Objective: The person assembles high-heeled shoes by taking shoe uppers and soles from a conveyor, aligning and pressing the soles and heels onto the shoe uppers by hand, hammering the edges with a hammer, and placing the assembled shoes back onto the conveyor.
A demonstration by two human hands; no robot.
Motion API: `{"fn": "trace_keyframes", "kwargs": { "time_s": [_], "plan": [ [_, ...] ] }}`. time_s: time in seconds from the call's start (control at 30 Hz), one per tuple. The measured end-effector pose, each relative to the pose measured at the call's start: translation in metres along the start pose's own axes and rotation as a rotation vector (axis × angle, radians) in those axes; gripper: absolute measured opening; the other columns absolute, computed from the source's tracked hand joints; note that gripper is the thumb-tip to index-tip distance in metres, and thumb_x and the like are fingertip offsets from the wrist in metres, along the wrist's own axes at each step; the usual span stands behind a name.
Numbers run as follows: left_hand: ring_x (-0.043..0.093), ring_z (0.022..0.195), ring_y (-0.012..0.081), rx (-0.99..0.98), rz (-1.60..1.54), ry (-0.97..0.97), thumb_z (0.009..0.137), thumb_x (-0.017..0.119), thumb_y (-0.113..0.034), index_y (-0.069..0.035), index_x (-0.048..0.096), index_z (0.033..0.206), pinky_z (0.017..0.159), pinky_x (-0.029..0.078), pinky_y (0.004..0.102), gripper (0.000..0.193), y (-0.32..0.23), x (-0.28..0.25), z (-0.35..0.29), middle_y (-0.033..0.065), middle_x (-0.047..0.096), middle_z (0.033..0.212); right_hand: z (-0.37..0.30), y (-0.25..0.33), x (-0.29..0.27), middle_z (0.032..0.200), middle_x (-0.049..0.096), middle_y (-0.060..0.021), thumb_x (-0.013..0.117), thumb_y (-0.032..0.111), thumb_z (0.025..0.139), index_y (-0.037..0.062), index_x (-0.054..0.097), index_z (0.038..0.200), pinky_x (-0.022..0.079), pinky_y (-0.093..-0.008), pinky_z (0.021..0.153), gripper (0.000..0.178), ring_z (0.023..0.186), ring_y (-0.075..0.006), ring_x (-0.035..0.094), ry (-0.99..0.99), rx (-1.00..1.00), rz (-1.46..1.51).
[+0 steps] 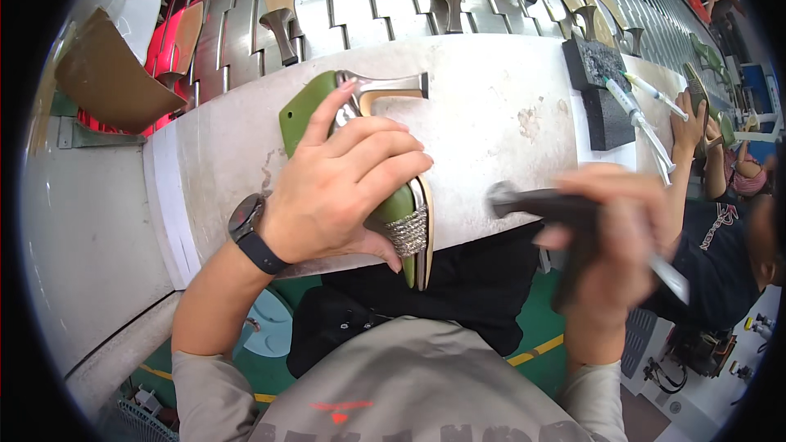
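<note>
Green high-heel shoe lies on the worktable, left hand fingers clamped over it; right hand grips a blurry hammer right of it. I'd pin it firmly, tap lightly.

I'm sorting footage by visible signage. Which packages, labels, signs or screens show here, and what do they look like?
Watch: on the left wrist, round dark face, black strap; the only screen, nothing readable.
Shirt print: on the person's grey top, lower edge, a small red mark.
No packages or signs show clearly.

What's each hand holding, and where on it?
Left hand: green high-heeled shoe, gripped across its middle on the bench. Right hand: dark tool, by its handle; motion-blurred.
</note>
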State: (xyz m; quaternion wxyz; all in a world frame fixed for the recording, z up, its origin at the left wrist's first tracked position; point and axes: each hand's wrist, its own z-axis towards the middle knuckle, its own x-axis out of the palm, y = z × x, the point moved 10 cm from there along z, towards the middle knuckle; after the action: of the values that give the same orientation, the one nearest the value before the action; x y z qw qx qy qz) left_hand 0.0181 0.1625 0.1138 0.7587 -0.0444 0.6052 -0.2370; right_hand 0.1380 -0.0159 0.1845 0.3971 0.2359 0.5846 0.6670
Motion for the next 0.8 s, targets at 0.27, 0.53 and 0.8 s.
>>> {"fn": "trace_keyframes", "kwargs": {
  "time_s": [0.27,0.53,0.8],
  "plan": [
    [0.065,0.119,0.0258,-0.038,0.003,-0.149,0.042,0.092,-0.056,-0.011,0.066,0.128,0.128,0.029,0.0615,0.1,-0.006,-0.012,0.005,0.0033,0.068,0.121,-0.004,-0.038,0.048,0.104,0.078,-0.0196,0.059,0.017,0.108,-0.005,0.067,0.106,0.053,-0.0246,0.055,0.024,0.061,-0.0118,0.065,0.026,0.056,0.415],
    [0.066,0.117,0.0268,-0.025,-0.01,-0.175,0.043,0.092,-0.058,-0.01,0.065,0.127,0.126,0.031,0.0599,0.1,-0.01,-0.018,0.006,0.0033,0.068,0.119,-0.009,0.033,-0.013,0.095,0.07,-0.0166,0.044,0.033,0.112,-0.0046,0.065,0.12,0.052,-0.0255,0.056,0.044,0.056,-0.011,0.058,-0.129,-0.222,0.216],
    [0.065,0.115,0.0261,-0.062,0.03,-0.176,0.041,0.093,-0.057,-0.011,0.065,0.126,0.125,0.031,0.0586,0.101,0.004,-0.016,-0.007,0.0022,0.068,0.118,0.014,-0.011,0.058,0.103,0.073,-0.021,0.048,0.025,0.111,-0.007,0.065,0.109,0.048,-0.0237,0.052,0.036,0.055,-0.0117,0.056,0.106,0.065,0.004]
  ]
}}
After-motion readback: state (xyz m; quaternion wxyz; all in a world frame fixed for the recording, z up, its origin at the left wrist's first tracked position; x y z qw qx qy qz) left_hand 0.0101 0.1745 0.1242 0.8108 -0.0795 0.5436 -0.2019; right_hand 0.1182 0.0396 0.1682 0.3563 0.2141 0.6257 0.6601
